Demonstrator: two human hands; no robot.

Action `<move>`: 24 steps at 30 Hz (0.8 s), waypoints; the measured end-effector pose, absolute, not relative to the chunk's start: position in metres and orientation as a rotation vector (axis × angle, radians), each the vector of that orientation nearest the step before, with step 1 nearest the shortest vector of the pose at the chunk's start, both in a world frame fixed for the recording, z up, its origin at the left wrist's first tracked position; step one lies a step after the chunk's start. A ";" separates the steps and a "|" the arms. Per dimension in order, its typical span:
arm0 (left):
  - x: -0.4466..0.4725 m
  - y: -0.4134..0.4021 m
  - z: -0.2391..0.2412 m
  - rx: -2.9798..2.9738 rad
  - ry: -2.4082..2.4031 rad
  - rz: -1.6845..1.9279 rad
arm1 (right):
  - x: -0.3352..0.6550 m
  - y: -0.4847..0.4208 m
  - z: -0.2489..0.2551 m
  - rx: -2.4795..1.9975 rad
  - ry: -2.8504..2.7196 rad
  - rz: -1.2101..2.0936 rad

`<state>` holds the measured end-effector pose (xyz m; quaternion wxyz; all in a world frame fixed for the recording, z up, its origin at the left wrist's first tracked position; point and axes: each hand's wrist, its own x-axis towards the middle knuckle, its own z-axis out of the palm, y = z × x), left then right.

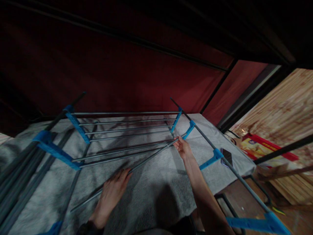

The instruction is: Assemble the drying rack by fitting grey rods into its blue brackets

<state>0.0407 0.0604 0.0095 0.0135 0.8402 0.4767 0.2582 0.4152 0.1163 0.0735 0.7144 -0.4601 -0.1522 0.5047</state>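
Head view: one metal rod is slanting gripped under the palm-down left hand, its far end pinched by the outstretched right hand beside a blue bracket. Beyond the grip, four crossbars are already spanning the far brackets; rightward, a nearer bracket is carrying none.

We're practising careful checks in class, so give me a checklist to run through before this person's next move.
1. Left hand on the slanting rod: ok.
2. Right hand holding it near its far end: ok.
3. Far end seated in the blue bracket by the right hand: cannot tell.
4. Near end fitted in a bracket: not ok, it is free.
5. Phone apart from the slanting rod: ok.
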 end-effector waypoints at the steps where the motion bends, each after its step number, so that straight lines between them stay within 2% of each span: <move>1: 0.041 0.061 0.009 2.619 1.485 0.805 | 0.415 0.117 0.075 -1.021 -0.336 1.117; 8: 0.042 0.068 0.012 2.695 1.484 0.897 | 0.417 0.117 0.079 -1.043 -0.327 1.114; 14: 0.039 0.070 0.021 2.688 1.488 0.827 | 0.417 0.117 0.078 -1.024 -0.319 1.130; 24: 0.041 0.077 0.057 2.841 1.537 0.947 | 0.419 0.119 0.080 -0.995 -0.376 1.140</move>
